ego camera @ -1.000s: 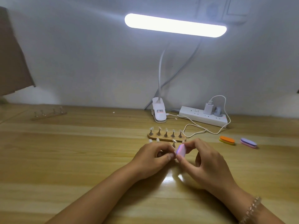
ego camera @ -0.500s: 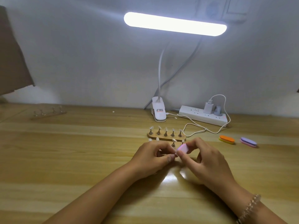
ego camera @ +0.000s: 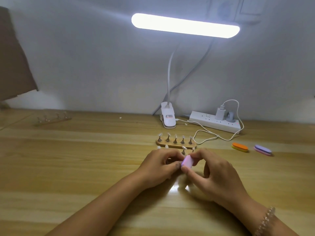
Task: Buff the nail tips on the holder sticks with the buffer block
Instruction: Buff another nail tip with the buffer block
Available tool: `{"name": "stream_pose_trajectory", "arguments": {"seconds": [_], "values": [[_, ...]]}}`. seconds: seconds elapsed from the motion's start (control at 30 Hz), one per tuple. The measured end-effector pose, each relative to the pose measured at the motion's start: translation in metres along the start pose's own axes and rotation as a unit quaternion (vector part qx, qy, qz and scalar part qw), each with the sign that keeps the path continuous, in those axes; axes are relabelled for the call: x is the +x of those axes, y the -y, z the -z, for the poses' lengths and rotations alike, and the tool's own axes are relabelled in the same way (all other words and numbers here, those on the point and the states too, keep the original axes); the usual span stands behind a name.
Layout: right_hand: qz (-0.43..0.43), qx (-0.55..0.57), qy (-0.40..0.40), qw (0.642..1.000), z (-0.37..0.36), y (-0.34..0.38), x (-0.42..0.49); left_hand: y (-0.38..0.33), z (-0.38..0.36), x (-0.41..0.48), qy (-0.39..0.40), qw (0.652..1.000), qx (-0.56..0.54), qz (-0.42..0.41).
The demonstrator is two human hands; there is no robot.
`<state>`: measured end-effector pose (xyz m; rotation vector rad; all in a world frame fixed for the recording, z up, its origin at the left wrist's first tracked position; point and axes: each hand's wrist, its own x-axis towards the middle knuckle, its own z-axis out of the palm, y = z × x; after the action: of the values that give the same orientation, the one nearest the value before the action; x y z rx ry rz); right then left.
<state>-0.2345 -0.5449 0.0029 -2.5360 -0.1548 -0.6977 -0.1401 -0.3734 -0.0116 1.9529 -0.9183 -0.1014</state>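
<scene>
A: First entry, the block?
B: Block [ego camera: 187, 161]: pink and tilted, just in front of the rack [ego camera: 163, 144]. It is pinched between the thumb and fingertips of the right hand [ego camera: 216, 176].
A: The left hand?
B: Left hand [ego camera: 158, 167]: in front of the rack, towards its left end. The fingers are curled in, and thumb and forefinger meet just beside the block's lower end. Whatever they hold is hidden, so I cannot tell.
A: What is on the rack?
B: Five sticks [ego camera: 175, 140] stand upright in one row on the wooden base, each topped with a pale tip [ego camera: 168, 134].
A: Anything between the rack and the hands?
B: A front row [ego camera: 183, 148] of four more tipped sticks stands just in front of the rack. The hands partly hide their lower ends.
A: And the rest?
B: Behind the rack are the lamp clip [ego camera: 167, 118] and the lit lamp bar [ego camera: 185, 25] above it. Behind it to the right is a power strip [ego camera: 214, 124], with a white cable [ego camera: 204, 140] looping near the rack's right end. Right of the rack lies an orange buffer [ego camera: 240, 147], and beyond that a purple buffer [ego camera: 263, 150]. A second rack [ego camera: 52, 119] sits far to the left and behind. All of these rest on the wooden worktop [ego camera: 68, 167]. There is a bead bracelet [ego camera: 266, 218] on the right wrist.
</scene>
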Motion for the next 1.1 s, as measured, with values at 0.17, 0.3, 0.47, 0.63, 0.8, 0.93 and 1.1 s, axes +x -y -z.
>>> {"name": "stream_pose_trajectory", "arguments": {"seconds": [0.17,0.3,0.47,0.63,0.8,0.93,1.1], "values": [[-0.033,0.047,-0.049,0.997,0.003,-0.009,0.004,-0.003,-0.001,-0.001,0.003,1.0,-0.018,-0.002],[0.033,-0.01,-0.019,0.999,0.0,0.003,-0.001,-0.004,0.0,0.0,0.006,1.0,0.01,0.001],[0.028,-0.035,-0.019,0.999,0.0,-0.002,0.0,-0.009,0.001,-0.002,0.014,0.999,0.043,0.007],[0.009,0.002,-0.025,1.0,0.002,-0.002,0.002,-0.013,0.002,-0.004,0.015,0.998,0.055,0.019],[0.045,-0.022,-0.015,0.999,0.001,0.002,-0.001,-0.013,0.001,-0.005,0.01,0.996,0.087,0.016],[-0.019,0.017,-0.026,0.999,0.003,-0.004,0.004,-0.015,0.001,-0.003,0.008,0.995,0.095,0.016],[0.036,-0.02,-0.008,0.999,0.0,0.002,-0.002,-0.015,0.001,-0.004,0.005,0.995,0.103,0.013]]}}
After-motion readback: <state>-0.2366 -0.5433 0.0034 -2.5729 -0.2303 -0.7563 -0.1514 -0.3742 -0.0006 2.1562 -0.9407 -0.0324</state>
